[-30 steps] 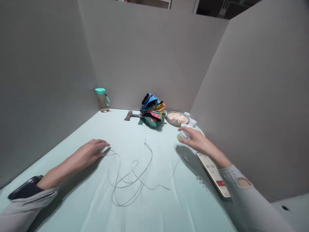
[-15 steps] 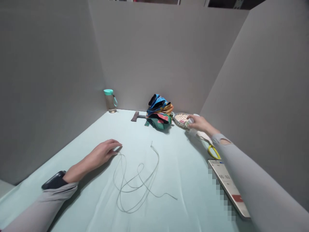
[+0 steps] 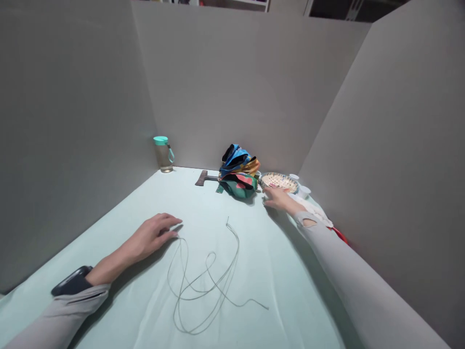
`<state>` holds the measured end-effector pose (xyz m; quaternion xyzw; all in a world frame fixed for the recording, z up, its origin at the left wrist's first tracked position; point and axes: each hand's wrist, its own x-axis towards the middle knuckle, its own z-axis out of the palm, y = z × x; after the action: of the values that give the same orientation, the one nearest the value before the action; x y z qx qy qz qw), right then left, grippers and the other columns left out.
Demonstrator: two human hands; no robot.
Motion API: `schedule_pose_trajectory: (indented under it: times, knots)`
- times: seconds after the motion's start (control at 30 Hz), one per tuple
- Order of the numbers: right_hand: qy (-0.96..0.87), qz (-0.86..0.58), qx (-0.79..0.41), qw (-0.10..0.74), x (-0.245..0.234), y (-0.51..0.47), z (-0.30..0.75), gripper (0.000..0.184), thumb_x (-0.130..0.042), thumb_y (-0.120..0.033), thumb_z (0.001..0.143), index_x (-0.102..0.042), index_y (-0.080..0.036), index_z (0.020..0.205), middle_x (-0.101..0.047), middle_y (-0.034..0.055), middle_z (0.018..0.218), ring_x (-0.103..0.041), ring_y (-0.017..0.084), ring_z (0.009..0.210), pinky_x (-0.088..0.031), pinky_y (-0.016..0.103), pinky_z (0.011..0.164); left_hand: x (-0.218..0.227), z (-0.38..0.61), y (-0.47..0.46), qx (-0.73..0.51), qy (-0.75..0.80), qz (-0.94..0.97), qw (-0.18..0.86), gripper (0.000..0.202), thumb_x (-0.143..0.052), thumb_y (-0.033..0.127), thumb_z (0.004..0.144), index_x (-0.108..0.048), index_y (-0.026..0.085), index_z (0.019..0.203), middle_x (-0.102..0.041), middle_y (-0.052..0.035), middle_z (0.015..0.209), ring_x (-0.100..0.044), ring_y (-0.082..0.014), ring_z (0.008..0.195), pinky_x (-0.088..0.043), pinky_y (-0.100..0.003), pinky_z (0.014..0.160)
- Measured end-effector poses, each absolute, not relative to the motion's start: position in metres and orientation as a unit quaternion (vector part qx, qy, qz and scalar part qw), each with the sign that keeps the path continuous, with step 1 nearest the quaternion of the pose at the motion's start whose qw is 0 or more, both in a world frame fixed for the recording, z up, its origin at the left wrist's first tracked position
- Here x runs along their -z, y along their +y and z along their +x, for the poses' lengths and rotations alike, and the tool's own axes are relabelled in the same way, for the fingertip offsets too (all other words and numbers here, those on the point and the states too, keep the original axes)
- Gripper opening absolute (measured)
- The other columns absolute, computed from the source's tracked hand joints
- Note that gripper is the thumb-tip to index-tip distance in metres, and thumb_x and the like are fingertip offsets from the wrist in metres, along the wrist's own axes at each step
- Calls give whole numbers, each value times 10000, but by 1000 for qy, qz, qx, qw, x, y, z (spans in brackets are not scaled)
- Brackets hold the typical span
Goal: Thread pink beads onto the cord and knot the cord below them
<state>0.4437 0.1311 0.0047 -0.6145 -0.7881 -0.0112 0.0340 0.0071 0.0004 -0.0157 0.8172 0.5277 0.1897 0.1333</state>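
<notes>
My left hand point(image 3: 152, 235) rests on the pale cloth, fingers stretched forward and apart. Beside its thumb tip is one part of a thin, loosely looped cord point(image 3: 214, 286); whether they touch I cannot tell. My right hand point(image 3: 279, 198) is stretched far forward, just in front of a round woven basket point(image 3: 279, 178). Its thumb and fingers look spread, and nothing shows between them. A white cup point(image 3: 304, 192) stands right of the basket, with another white cup point(image 3: 294, 178) behind it. White cloth point(image 3: 312, 209) lies partly behind the right forearm.
A hatchet point(image 3: 208, 178) lies at the back next to a pile of folded colourful fabric point(image 3: 239, 172). At the far left corner stands a bottle with a turquoise lid point(image 3: 164, 154). A red item point(image 3: 340, 236) shows beside the right sleeve. Grey panels point(image 3: 232, 87) enclose the table.
My right hand has moved left to the basket's front; the small whitish item it held is no longer in it. The phone and yellow-handled scissors no longer show. The left hand stays nearly still.
</notes>
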Motion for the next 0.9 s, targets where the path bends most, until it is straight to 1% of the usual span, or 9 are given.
schedule_pose_trajectory:
  times: [0.1,0.2,0.27,0.37,0.43,0.57,0.67,0.77,0.9]
  knots:
    - [-766,-642,3,26,-1,120,436,382,-627,-363,982,-587,-160,1303,-612,104,1276,-631,224,1105,-551,439,952,16,22,-1,-171,500,835,154,354,-533,447,911,-727,208,1086,-704,-98,1136,-637,-267,1006,-489,-364,886]
    - [-751,-658,18,54,-9,101,424,437,-629,-356,977,-546,-175,1366,-537,122,1395,-563,272,1235,-491,508,1040,17,28,-1,-167,494,838,160,265,-507,392,919,-694,207,889,-695,-89,1005,-630,-257,909,-483,-365,810]
    - [-755,-651,18,77,-14,83,409,400,-599,-361,992,-560,-172,1342,-528,125,1402,-539,274,1261,-462,513,1068,18,28,-1,-172,489,839,163,256,-485,373,928,-647,207,817,-674,-82,935,-617,-250,869,-473,-361,779]
    - [-789,-608,-43,77,-10,54,374,302,-565,-397,1011,-635,-154,1176,-636,86,1195,-625,204,1068,-526,421,959,20,28,-4,-185,478,841,173,248,-463,363,941,-597,209,801,-652,-82,915,-593,-247,872,-464,-365,789]
    - [-808,-578,-89,70,-1,37,350,293,-586,-419,997,-652,-153,1099,-654,70,1118,-634,182,993,-538,384,906,20,26,-8,-198,475,837,184,231,-468,371,941,-583,210,822,-653,-84,932,-578,-246,882,-455,-369,802]
    - [-800,-573,-144,108,14,20,322,259,-602,-374,991,-648,-147,1107,-641,81,1169,-619,204,1069,-521,421,958,11,17,-20,-232,501,802,228,236,-491,420,941,-543,218,831,-630,-24,785,-519,-198,702,-416,-334,685]
    - [-776,-575,-206,160,15,22,322,245,-618,-358,985,-653,-145,1102,-650,77,1151,-632,196,1047,-540,410,938,-6,4,-31,-282,520,757,278,290,-522,483,930,-501,226,799,-564,30,661,-473,-161,611,-404,-303,620]
    - [-736,-564,-298,227,12,28,331,255,-617,-358,991,-645,-129,1098,-666,58,1052,-659,162,922,-579,349,827,-26,-13,-43,-356,526,697,332,365,-561,574,902,-505,225,807,-501,45,644,-493,-146,598,-443,-287,590]
    - [-664,-535,-414,318,13,39,337,268,-578,-363,1018,-621,-122,1128,-658,34,960,-646,111,761,-575,255,669,-44,-28,-54,-451,536,608,374,444,-711,628,785,-555,212,795,-438,57,630,-342,-72,483,-293,-211,438]
